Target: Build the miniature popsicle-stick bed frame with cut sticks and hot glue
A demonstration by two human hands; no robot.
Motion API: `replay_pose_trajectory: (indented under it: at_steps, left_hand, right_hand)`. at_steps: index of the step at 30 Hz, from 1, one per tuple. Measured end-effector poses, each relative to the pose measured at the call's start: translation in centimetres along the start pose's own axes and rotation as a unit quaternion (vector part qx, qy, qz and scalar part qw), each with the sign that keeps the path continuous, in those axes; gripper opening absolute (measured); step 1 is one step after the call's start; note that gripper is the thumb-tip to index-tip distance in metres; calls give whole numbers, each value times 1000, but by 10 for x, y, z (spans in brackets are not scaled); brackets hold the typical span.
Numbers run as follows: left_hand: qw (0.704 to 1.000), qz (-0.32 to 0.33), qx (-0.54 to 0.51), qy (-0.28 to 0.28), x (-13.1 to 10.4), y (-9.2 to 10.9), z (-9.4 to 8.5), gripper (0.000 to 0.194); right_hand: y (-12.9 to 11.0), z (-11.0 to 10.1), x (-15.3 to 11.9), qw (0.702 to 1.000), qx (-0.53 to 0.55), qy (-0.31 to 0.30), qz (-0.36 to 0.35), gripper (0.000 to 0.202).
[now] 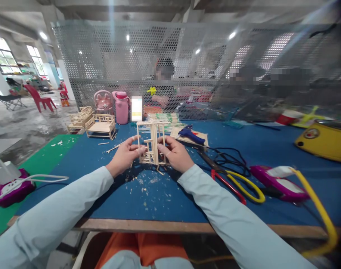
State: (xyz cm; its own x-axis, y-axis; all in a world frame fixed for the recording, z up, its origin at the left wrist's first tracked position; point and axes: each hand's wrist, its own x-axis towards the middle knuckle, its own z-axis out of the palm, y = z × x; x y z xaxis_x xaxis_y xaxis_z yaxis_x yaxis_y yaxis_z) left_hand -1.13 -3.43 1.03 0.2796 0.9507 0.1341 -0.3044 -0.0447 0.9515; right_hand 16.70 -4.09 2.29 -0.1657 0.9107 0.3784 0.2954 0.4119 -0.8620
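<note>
A small open frame of thin wooden sticks (154, 144) stands upright between my hands, above the blue tabletop. My left hand (127, 152) pinches its left side, thumb and fingers around the upright sticks. On the other side my right hand (175, 152) grips the right part of the frame, its fingertips partly hidden behind the sticks. Small shelf-like crosspieces show inside the frame. Loose stick bits (160, 170) lie just below it. Behind my right hand a blue glue gun (192, 134) rests on a wooden board.
Finished miniature stick furniture (101, 126) stands at the back left beside a pink bottle (121, 108). To the right lie scissors (244, 186) with red and yellow handles, black cable and a purple power strip (279, 184). A perforated screen (117, 56) stands behind, with a person beyond.
</note>
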Motion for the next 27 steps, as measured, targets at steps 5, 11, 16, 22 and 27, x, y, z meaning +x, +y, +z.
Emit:
replay_pose_trajectory:
  at_steps: [5,11,16,22,27]
  left_hand:
    - [1000,-1,23,12,0,1,2,63]
    - [1000,-2,-6,14,-3,3,4,72]
    - [1000,-5,-6,15,-3,1,-1,47]
    - [988,10,156,1,-5,0,-8,33]
    - [985,26,173,-7,-5,-3,-6,31]
  right_hand:
    - [0,0,0,1000,-9,1,-6,18]
    - [0,0,0,1000,-12,6,-18,16]
    - [1,0,-1,1000,-17,7,-11,15]
    - [1,1,-1,1000,-3,14,-5,16]
    - [-1,3,-2,1000,-12,13,-5,17]
